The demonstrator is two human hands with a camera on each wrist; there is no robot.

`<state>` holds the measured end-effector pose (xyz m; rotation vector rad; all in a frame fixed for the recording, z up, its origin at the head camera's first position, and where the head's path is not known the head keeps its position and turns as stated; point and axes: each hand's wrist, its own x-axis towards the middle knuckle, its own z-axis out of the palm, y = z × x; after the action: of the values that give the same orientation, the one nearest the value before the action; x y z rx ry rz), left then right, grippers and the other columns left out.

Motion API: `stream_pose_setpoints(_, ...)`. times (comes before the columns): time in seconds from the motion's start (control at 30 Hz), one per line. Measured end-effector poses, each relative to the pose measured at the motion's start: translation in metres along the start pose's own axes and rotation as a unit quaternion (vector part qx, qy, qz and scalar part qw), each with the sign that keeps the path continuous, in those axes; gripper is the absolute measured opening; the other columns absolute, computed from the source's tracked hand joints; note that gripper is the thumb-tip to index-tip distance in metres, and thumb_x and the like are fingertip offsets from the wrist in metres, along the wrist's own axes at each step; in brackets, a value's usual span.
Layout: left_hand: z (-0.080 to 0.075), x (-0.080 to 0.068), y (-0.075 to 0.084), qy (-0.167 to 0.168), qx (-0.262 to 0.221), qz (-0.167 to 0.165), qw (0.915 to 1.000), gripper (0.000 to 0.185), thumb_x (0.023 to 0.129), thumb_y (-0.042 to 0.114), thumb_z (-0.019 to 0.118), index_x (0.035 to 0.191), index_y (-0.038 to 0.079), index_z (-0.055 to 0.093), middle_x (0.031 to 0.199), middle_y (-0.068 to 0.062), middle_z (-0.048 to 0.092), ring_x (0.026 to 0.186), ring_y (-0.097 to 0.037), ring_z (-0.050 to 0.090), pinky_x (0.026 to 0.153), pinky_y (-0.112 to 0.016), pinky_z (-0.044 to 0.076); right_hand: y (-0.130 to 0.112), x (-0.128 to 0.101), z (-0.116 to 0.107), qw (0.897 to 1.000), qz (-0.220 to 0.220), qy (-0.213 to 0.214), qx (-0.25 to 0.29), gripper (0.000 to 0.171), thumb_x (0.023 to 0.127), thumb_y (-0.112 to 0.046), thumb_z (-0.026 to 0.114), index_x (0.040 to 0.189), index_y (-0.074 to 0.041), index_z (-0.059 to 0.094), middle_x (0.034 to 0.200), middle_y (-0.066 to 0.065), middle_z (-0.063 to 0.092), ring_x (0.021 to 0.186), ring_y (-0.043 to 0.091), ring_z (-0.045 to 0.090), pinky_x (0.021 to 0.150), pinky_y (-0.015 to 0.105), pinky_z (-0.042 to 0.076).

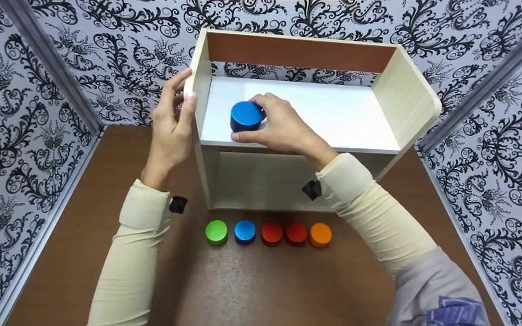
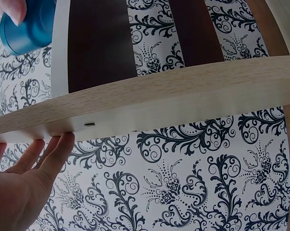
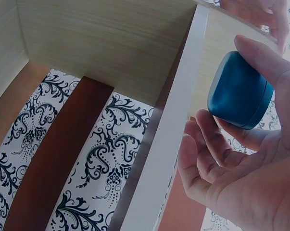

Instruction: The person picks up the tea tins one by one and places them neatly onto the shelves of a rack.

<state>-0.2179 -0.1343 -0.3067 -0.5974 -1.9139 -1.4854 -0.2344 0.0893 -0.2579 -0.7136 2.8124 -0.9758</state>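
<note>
My right hand [image 1: 283,124] holds a blue round container [image 1: 245,116] with thumb and fingers over the left part of the white shelf board [image 1: 324,108]. In the right wrist view, a seam runs round the container [image 3: 238,91] near the palm. The fingertips of my left hand [image 1: 172,117] rest against the left side panel [image 1: 202,86] of the wooden shelf unit. The left wrist view shows several of its fingers [image 2: 58,156], fairly straight, touching the panel's outer face.
In front of the unit, a row of round pieces stands on the brown table [image 1: 243,280]: green [image 1: 216,232], blue [image 1: 245,231], two red ones [image 1: 272,232] and orange [image 1: 320,234]. Below the white board is a lower compartment [image 1: 261,181]. Patterned walls [image 1: 30,113] enclose the table.
</note>
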Motion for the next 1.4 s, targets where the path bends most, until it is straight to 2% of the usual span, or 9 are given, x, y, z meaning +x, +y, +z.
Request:
stream_pose_setpoints(0.27, 0.001, 0.0, 0.001, 0.001, 0.005, -0.002, 1.0, 0.045, 0.105, 0.024, 0.047, 0.146, 0.006, 0.048, 0.132, -0.016, 0.061, 0.108, -0.031, 0.062, 0.083, -0.045, 0.057, -0.002, 0.011, 0.006, 1.0, 0.017, -0.008, -0.005, 0.07, 0.081, -0.044, 0.084, 0.136, -0.009, 0.056, 0.127, 0.006, 0.056, 0.12, 0.021, 0.053, 0.106, 0.037, 0.047)
stream_pose_setpoints(0.53, 0.002, 0.0, 0.002, 0.006, -0.004, 0.009, 0.9999, 0.044, 0.104, 0.023, 0.049, 0.145, 0.005, 0.05, 0.128, -0.016, 0.062, 0.106, -0.031, 0.061, 0.084, -0.033, 0.053, -0.002, 0.019, 0.007, 1.0, 0.015, -0.004, -0.018, 0.07, 0.08, -0.043, 0.085, 0.133, -0.007, 0.058, 0.124, 0.007, 0.058, 0.114, 0.021, 0.055, 0.102, 0.035, 0.048)
stream_pose_setpoints(0.9, 0.003, 0.0, 0.001, 0.003, 0.003, 0.001, 1.0, 0.045, 0.105, 0.023, 0.048, 0.146, 0.005, 0.049, 0.131, -0.016, 0.061, 0.109, -0.03, 0.061, 0.083, -0.042, 0.057, -0.002, 0.024, 0.01, 0.999, 0.025, -0.008, -0.03, 0.072, 0.08, -0.045, 0.084, 0.135, -0.007, 0.057, 0.125, 0.007, 0.057, 0.117, 0.023, 0.051, 0.103, 0.039, 0.045)
stream_pose_setpoints(1.4, 0.0, 0.0, 0.001, 0.003, -0.001, 0.004, 1.0, 0.045, 0.104, 0.023, 0.048, 0.146, 0.004, 0.048, 0.133, -0.017, 0.06, 0.109, -0.031, 0.062, 0.084, -0.041, 0.057, 0.001, 0.029, 0.013, 0.998, 0.024, -0.003, -0.05, 0.073, 0.081, -0.048, 0.082, 0.136, -0.006, 0.056, 0.124, 0.009, 0.056, 0.118, 0.023, 0.047, 0.101, 0.038, 0.045)
